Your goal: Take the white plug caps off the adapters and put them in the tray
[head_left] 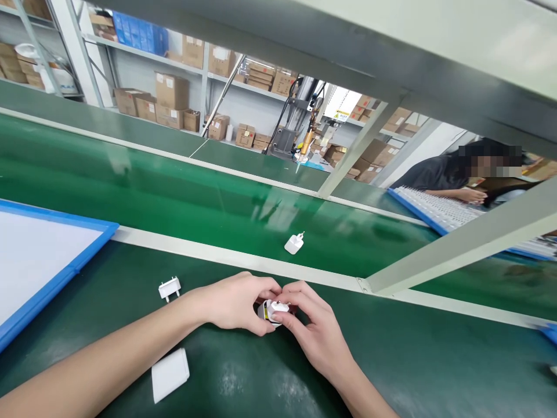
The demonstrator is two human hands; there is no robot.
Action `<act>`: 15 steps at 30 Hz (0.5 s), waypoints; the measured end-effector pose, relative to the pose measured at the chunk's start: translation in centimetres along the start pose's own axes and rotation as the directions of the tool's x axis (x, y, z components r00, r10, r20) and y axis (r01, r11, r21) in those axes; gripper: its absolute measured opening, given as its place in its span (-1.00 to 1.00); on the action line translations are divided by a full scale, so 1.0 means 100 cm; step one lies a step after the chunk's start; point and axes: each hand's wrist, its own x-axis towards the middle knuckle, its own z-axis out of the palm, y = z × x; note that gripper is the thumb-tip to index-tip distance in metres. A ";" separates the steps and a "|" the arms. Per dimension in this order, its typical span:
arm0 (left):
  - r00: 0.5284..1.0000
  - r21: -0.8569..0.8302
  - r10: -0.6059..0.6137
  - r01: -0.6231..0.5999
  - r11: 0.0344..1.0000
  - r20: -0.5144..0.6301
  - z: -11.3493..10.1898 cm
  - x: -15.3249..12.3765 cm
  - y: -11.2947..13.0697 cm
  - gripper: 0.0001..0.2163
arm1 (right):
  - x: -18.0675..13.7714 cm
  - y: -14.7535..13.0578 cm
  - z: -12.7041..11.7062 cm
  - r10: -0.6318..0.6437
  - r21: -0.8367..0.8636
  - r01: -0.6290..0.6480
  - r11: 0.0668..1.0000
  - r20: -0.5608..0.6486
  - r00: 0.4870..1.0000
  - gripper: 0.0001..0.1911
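Observation:
Just above the bench, my left hand [245, 305] grips a small white power adapter housing [274, 327] with its thumb and fingers. Something yellow shows inside the housing's open end. My right hand [312, 325] pinches a white plug piece [279, 309] against that end, its pins pointing up and away. Fingers cover part of both pieces, so I cannot tell whether they are joined. Left of my hands lies a white part with short pegs [169, 287]. Nearer me, beside my left forearm, is a flat white piece [170, 374].
A white plug adapter [295, 243] lies on the green conveyor belt [209, 215] beyond the pale rail. At left is a blue-edged white tray [39, 249]. A slanted metal post [461, 244] stands at right. Across the belt are a machine [300, 116], a person and boxed shelves.

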 end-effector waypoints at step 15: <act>0.999 0.016 -0.050 0.050 0.999 0.016 -0.004 0.003 0.000 -0.64 | 0.002 -0.003 0.003 -0.057 -0.061 0.058 0.996 0.014 0.998 -0.95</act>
